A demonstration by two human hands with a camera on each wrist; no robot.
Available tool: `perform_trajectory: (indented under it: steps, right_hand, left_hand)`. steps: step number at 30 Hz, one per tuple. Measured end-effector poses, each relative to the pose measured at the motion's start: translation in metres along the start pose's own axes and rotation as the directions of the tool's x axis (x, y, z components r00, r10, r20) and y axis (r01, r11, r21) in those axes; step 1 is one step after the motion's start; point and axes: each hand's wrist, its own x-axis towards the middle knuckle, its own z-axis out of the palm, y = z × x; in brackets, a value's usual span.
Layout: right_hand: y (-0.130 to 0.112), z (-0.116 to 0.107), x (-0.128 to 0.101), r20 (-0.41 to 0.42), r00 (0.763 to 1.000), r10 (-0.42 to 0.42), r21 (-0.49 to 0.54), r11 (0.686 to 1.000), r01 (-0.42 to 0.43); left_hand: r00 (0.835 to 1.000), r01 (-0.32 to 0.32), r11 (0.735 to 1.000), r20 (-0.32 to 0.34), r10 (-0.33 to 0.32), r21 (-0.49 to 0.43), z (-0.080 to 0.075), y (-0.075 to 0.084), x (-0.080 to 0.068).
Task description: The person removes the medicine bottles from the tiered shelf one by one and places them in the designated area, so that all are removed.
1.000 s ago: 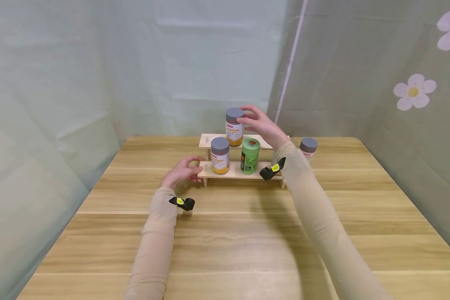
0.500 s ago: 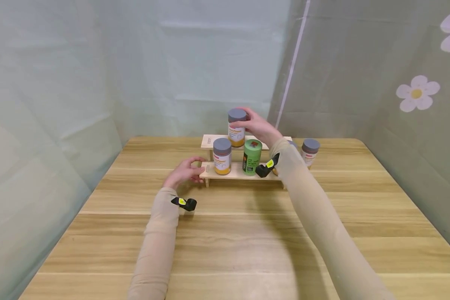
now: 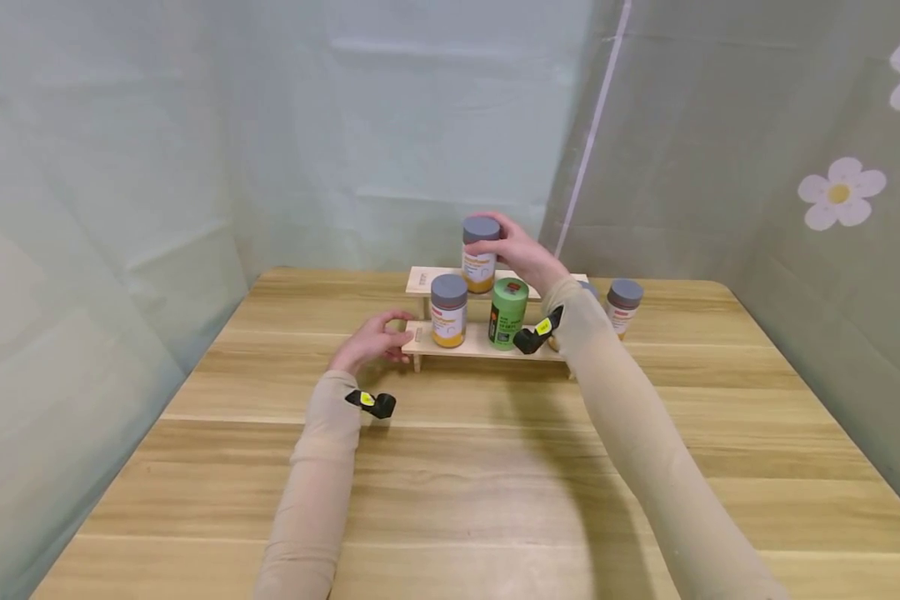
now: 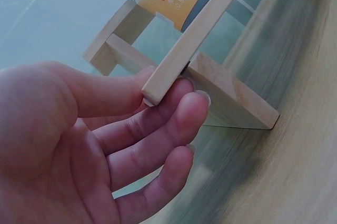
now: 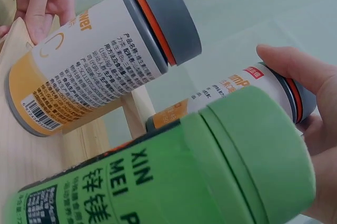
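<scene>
Right hand grip: the right hand is curled round the top bottle, near its grey lid. The wrist view shows the thumb lying on it.
Top bottle: it has a white and orange label. It stands upright on the high step of the wooden rack.
Left hand grip: the left hand has loose, nearly straight fingers. They touch the left end of the rack's low step and hold nothing.
Low step: a second orange bottle and a green bottle stand side by side there, in front of the top bottle.
Beside the rack: another grey-lid bottle stands on the surface, just to the right of the rack.
Wrists: a small black camera sits on each sleeve.
</scene>
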Motion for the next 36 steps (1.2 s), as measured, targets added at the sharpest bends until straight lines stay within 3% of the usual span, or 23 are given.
perform_trajectory:
  steps: [6, 20, 30, 36]
  right_hand:
    - [-0.003, -0.009, -0.006, 0.010, 0.999, -0.035, 0.021, 0.999, 0.035]
    - [-0.017, -0.042, -0.013, 0.088, 0.988, -0.129, 0.210, 0.972, 0.108]
    - [-0.028, -0.063, -0.025, 0.048, 0.990, -0.132, 0.265, 0.957, 0.115]
    - [-0.029, -0.077, -0.032, -0.029, 0.995, -0.100, 0.271, 0.957, 0.105]
  left_hand:
    - [1.000, 0.009, 1.000, -0.002, -0.009, 0.004, 0.001, 0.002, 0.000]
    - [1.000, 0.011, 1.000, 0.002, -0.011, 0.001, 0.000, 0.001, 0.002]
    - [1.000, -0.005, 1.000, 0.013, 0.005, 0.001, 0.000, 0.001, 0.004]
    - [0.997, -0.061, 0.998, 0.041, 0.062, -0.033, -0.006, -0.002, 0.002]
